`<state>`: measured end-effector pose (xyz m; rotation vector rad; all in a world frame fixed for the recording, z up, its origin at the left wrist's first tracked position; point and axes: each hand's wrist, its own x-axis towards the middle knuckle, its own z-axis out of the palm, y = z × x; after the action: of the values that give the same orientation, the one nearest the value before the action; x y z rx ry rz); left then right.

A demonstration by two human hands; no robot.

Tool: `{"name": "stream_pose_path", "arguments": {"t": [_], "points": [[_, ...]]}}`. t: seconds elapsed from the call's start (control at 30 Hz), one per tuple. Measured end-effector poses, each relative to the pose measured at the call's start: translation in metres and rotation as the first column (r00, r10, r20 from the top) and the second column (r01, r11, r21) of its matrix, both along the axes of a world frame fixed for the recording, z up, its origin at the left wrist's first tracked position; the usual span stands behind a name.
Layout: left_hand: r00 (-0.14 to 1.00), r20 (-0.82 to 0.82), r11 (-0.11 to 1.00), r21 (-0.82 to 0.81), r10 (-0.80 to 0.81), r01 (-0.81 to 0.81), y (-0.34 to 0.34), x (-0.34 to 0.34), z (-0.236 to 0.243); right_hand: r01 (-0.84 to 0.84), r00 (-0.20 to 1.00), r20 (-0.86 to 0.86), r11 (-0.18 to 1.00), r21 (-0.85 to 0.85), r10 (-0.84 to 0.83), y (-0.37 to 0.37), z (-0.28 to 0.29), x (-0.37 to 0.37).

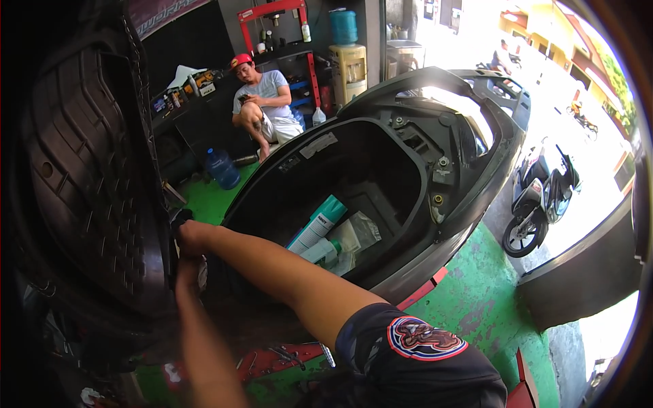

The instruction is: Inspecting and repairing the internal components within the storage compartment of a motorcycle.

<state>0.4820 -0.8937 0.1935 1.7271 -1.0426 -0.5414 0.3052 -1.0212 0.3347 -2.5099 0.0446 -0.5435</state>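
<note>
Both hands [185, 234] at raised seat [88, 177] edge

Bright outside, dark inside
Sunlight glares white at the top right; the left side sits in shadow, and edges bend round.

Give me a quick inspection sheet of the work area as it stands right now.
Surface: green floor, paint worn in patches.
Job's things: raised scooter seat, ribbed underside showing; both hands at its hinge edge beside the open storage bin.
Clutter: spray can, a smaller bottle and a clear bag in the bin; hand tools on a red tray below.
Hands: right hand and left hand against the seat edge; fingers hidden.
Cables: nothing seen.
Surroundings: seated person, water dispenser, blue jug, parked motorcycle outside.
</note>
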Motion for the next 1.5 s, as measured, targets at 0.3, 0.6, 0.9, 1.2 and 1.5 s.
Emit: {"name": "stream_pose_path", "arguments": {"t": [0.3, 0.6, 0.9, 1.2, 1.5], "points": [[0.988, -0.146, 0.995, 0.082, -0.044, 0.056, -0.030, -0.034, -0.005, -0.003, 0.996, -0.089, 0.999, -0.051, -0.002, -0.027, -0.016, -0.014], [0.963, -0.260, 0.997, 0.009, -0.075, 0.080, -0.022, -0.075, 0.050, -0.040, 0.999, 0.001, 0.984, -0.173, 0.041, -0.025, -0.002, -0.012], [0.951, 0.307, 0.991, 0.136, -0.038, -0.004, -0.031, -0.090, 0.056, -0.045, 0.991, -0.131, 0.951, -0.306, 0.005, -0.022, 0.076, -0.082], [0.811, 0.583, 0.886, 0.403, -0.056, -0.229, -0.079, -0.096, 0.077, 0.105, 0.993, 0.002, 0.883, -0.457, -0.117, -0.047, 0.164, -0.306], [0.724, 0.673, 0.722, 0.575, -0.151, -0.384, -0.093, -0.073, 0.083, 0.721, 0.539, 0.496, 0.677, 0.147, -0.681, -0.031, 0.154, -0.560]]}}
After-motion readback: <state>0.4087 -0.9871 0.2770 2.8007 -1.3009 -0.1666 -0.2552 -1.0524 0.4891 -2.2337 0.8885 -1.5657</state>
